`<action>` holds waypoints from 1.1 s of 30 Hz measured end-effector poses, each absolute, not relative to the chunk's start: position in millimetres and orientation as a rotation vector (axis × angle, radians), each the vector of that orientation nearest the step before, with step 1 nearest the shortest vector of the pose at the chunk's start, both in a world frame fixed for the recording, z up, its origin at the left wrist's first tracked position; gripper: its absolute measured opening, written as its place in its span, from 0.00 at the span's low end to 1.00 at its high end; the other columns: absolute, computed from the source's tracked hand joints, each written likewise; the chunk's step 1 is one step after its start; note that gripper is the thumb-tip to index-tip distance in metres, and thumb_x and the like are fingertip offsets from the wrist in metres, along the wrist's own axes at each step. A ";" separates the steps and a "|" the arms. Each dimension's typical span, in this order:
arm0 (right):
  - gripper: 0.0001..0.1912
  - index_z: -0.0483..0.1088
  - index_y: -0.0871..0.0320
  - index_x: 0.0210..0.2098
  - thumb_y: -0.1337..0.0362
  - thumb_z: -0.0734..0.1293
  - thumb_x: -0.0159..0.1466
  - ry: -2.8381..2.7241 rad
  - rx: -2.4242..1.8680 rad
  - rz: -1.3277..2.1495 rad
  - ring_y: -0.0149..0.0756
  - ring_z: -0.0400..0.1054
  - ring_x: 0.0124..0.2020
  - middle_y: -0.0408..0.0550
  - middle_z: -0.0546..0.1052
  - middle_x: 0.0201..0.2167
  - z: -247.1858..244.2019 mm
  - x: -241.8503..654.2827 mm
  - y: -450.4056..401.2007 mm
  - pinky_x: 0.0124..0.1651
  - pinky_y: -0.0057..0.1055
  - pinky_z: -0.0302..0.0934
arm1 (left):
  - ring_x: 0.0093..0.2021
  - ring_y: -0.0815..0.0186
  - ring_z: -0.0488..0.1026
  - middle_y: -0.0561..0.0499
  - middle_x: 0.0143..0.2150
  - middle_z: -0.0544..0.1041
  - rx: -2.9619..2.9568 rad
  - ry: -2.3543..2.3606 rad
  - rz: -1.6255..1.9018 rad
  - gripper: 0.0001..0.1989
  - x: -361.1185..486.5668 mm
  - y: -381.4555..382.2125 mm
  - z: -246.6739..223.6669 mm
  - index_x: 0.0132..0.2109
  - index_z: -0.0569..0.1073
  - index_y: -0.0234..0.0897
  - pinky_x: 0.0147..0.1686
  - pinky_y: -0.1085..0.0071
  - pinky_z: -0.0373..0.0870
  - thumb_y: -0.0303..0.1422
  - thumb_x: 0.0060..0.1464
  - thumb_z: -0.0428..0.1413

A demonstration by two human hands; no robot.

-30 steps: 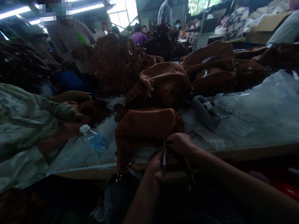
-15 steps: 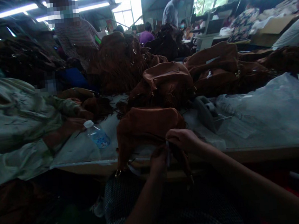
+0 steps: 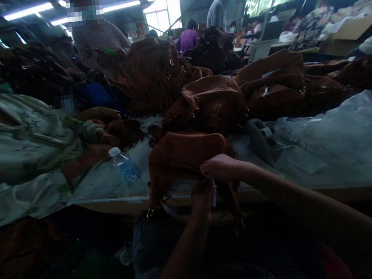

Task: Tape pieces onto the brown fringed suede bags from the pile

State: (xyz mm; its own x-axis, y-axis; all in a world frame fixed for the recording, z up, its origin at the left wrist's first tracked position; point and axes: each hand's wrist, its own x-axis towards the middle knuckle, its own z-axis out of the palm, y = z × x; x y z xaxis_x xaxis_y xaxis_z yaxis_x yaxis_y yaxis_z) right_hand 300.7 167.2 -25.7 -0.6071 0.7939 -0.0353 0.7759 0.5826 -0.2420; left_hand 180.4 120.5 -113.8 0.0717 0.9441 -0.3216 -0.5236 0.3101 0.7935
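A brown bag (image 3: pixel 187 150) lies at the table's front edge, its lower parts hanging over the edge with metal rings at their ends. My right hand (image 3: pixel 221 166) is closed at the bag's near edge, fingers pinched together. Just below it, my left hand (image 3: pixel 201 193) is closed on the bag's near edge, its fingertips partly hidden in shadow. A white tag (image 3: pixel 214 194) hangs beside my left hand. What my right fingertips pinch is too small and dark to make out.
A water bottle (image 3: pixel 125 165) stands left of the bag. A grey tape dispenser (image 3: pixel 259 139) and clear plastic wrapping (image 3: pixel 340 133) lie to the right. More brown bags (image 3: pixel 214 95) are piled behind. At the left, a person in a patterned shirt (image 3: pixel 19 151) handles brown material.
My right hand has shifted slightly left along the bag's edge and covers the small metal piece seen there before. The whole view has shifted a little.
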 end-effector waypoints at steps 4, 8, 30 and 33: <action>0.06 0.66 0.59 0.28 0.69 0.58 0.59 -2.570 -1.170 0.364 0.26 0.59 0.27 0.42 0.69 0.28 -37.6 317.8 159.1 0.28 0.22 0.47 | 0.24 0.71 0.69 0.51 0.23 0.74 0.522 0.938 1.119 0.20 177.3 126.7 -110.6 0.32 0.74 0.31 0.27 0.74 0.66 0.34 0.27 0.68; 0.10 0.66 0.60 0.28 0.68 0.56 0.63 -2.464 -1.104 0.367 0.24 0.59 0.26 0.42 0.67 0.28 -50.9 332.7 149.8 0.29 0.21 0.50 | 0.25 0.72 0.70 0.52 0.24 0.74 0.378 0.855 1.049 0.14 177.9 126.3 -103.6 0.31 0.74 0.32 0.32 0.71 0.69 0.28 0.32 0.66; 0.16 0.68 0.62 0.20 0.55 0.65 0.53 -1.288 -1.388 1.229 0.24 0.55 0.16 0.40 0.64 0.14 -76.5 305.1 122.5 0.18 0.22 0.47 | 0.27 0.72 0.69 0.53 0.27 0.74 0.742 0.920 1.216 0.15 189.3 115.4 -115.0 0.31 0.71 0.33 0.30 0.75 0.64 0.38 0.38 0.64; 0.16 0.67 0.61 0.20 0.53 0.68 0.49 -1.076 -1.332 1.386 0.24 0.55 0.14 0.39 0.64 0.14 -76.0 303.7 124.8 0.17 0.23 0.48 | 0.26 0.72 0.68 0.54 0.24 0.73 0.664 0.869 1.182 0.16 190.6 113.8 -109.9 0.29 0.71 0.33 0.29 0.76 0.64 0.38 0.35 0.65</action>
State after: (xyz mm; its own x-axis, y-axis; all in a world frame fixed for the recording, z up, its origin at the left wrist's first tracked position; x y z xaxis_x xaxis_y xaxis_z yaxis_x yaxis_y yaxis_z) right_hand 303.7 124.8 -76.0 -0.0094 0.9774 -0.2113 -0.0380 -0.2115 -0.9766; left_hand 190.6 113.8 -109.9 0.1370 0.9647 -0.2248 -0.5019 0.2633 0.8239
